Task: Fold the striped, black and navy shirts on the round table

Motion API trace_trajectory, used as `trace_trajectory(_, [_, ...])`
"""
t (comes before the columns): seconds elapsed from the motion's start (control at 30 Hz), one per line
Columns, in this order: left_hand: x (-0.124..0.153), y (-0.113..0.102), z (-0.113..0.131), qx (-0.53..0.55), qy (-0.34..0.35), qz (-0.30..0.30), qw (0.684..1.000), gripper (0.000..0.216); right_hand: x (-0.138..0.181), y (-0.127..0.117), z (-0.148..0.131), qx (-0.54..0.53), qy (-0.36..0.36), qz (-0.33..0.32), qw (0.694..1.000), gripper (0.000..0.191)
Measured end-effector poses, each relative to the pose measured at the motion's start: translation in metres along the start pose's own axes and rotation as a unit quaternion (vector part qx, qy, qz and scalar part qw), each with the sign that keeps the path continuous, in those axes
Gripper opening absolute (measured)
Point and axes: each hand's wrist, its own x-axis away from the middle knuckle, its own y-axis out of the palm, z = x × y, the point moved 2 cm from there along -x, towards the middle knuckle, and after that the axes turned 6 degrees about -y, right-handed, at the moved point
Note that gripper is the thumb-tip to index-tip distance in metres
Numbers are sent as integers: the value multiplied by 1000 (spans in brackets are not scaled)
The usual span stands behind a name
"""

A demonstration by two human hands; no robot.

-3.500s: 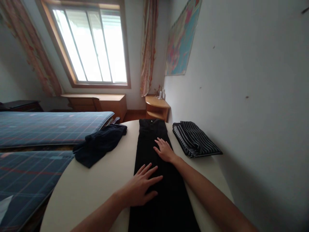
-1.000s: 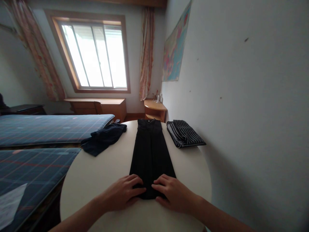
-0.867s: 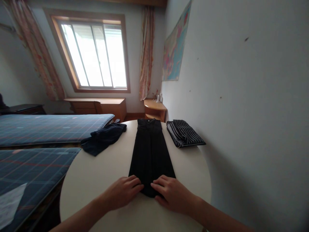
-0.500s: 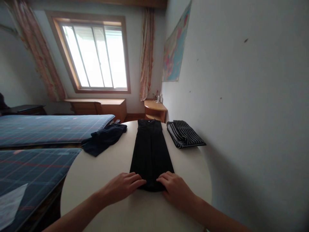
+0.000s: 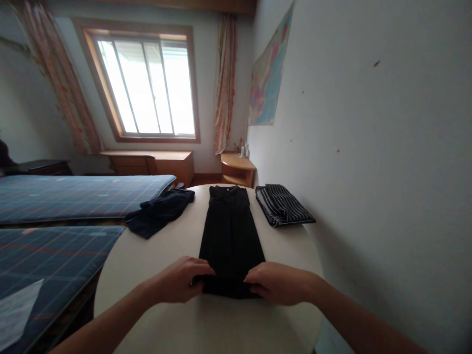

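A black garment [image 5: 231, 231] lies lengthwise down the middle of the round white table [image 5: 147, 265], narrowed into a long strip with its collar end away from me. Its exact kind I cannot tell. At the near end, the hem is turned up slightly. My left hand [image 5: 184, 279] is closed on the hem's left corner, the thumb hidden underneath. On the right corner, my right hand [image 5: 280, 282] pinches the same edge.
A dark navy garment [image 5: 160, 214] lies crumpled at the table's left edge. A folded black-and-white striped garment [image 5: 283, 205] sits at the back right, near the wall [image 5: 387, 172]. Plaid mattresses [image 5: 73, 196] are on the left, with a paper sheet [image 5: 18, 314] on the nearer one.
Both hands have gone from resting on the near end of the black garment to gripping its corners. The hem is now lifted and turned up a little.
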Motion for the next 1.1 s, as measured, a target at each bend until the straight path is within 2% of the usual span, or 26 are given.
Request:
trace_trajectory(0.2, [-42,-32,-22,-90,-110,132,981,39,-21,-54,37,108,96,76,987,27])
trace_trajectory(0.33, [-81,-35,-48,-109,-182,187,959,40,-50,-72,72,188,190,138,954,29])
trace_trajectory(0.4, [-97,-24,-63,-101,-212,188,954,41,-65,-68,90,197,207,153,946,29])
trace_trajectory(0.5, [-109,2,-82,-91,-244,162,952,42,-83,-48,115,189,226,162,942,27])
trace_trajectory(0.6, [-111,28,-93,-90,-253,145,952,41,-92,-21,136,169,240,163,942,27])
trace_trajectory(0.7, [-109,41,-96,-95,-255,141,952,37,-93,-1,150,140,238,174,945,29])
trace_trajectory(0.87, [-94,40,-82,-128,-238,117,956,37,-79,7,147,124,183,183,958,29])
trace_trajectory(1.1, [-49,23,-35,-151,-168,9,974,26,-52,5,98,79,95,114,986,26])
